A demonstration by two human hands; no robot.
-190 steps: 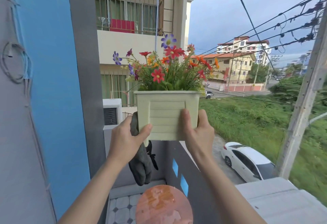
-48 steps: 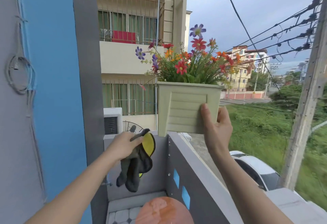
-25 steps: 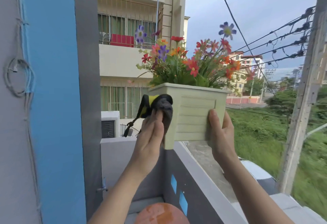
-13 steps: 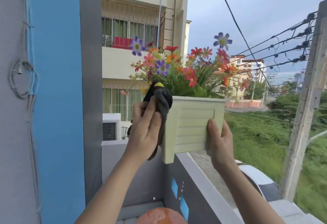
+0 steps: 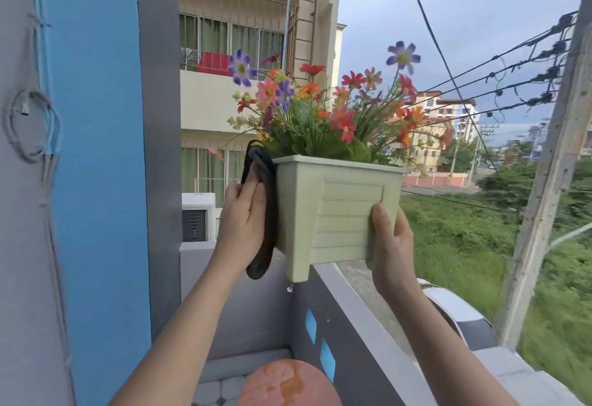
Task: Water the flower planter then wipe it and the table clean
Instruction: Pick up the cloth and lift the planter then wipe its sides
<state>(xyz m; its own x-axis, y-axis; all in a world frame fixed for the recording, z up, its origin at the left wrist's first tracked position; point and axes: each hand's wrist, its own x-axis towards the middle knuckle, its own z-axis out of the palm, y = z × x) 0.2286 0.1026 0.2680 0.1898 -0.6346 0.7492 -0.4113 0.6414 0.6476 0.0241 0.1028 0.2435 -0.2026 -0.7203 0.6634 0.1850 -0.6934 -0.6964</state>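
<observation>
- In the head view, you hold the green planter up in the middle of the frame, just over the top of the grey wall.
- Its flowers stick up, red, orange and purple.
- Your right hand grips the planter's lower right corner, with the thumb on the front.
- Your left hand is flat, with straight fingers. It presses a dark cloth on the planter's left side.
- The cloth hangs down past your palm.
- A water drop is just under the planter's left foot.
- The round orange table is at the bottom middle of the frame.
- A blue wall fills the left of the frame.
</observation>
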